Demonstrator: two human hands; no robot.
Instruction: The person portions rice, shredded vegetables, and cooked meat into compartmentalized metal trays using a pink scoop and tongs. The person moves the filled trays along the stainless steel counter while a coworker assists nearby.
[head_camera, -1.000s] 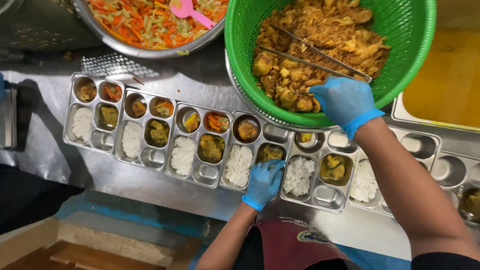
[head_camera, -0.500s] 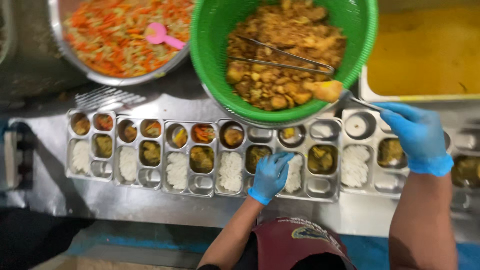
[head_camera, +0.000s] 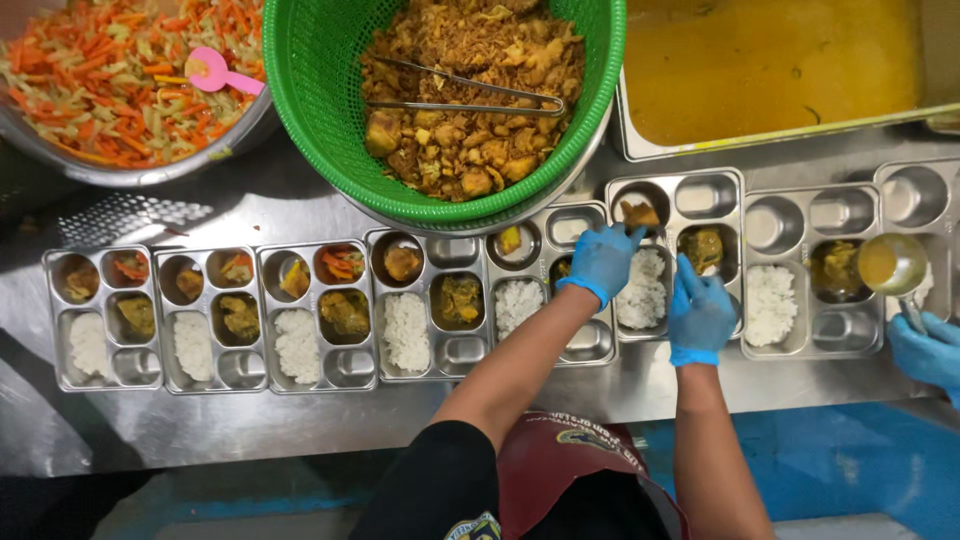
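My left hand (head_camera: 602, 262), in a blue glove, lies over a steel meal tray (head_camera: 590, 345). Its fingertips reach a brown fried piece (head_camera: 640, 213) in the top compartment of the neighbouring tray; whether they pinch it I cannot tell. My right hand (head_camera: 700, 318), also gloved, rests on that tray's front part beside its rice (head_camera: 642, 290), fingers apart and holding nothing. Behind them stands a green mesh basket (head_camera: 320, 120) of fried pieces with metal tongs (head_camera: 470, 95) lying on top.
A row of steel trays (head_camera: 215, 375) with rice and side dishes lines the steel counter. A bowl of carrot salad (head_camera: 100, 80) with a pink spoon (head_camera: 215, 72) is back left, a pan of yellow sauce (head_camera: 770, 70) back right. Another person's gloved hand (head_camera: 925, 350) holds a ladle (head_camera: 890, 262).
My right hand has come down from beside the basket to the tray and no longer holds the fried piece, which now lies in a compartment. My left hand has moved to the fried piece's compartment.
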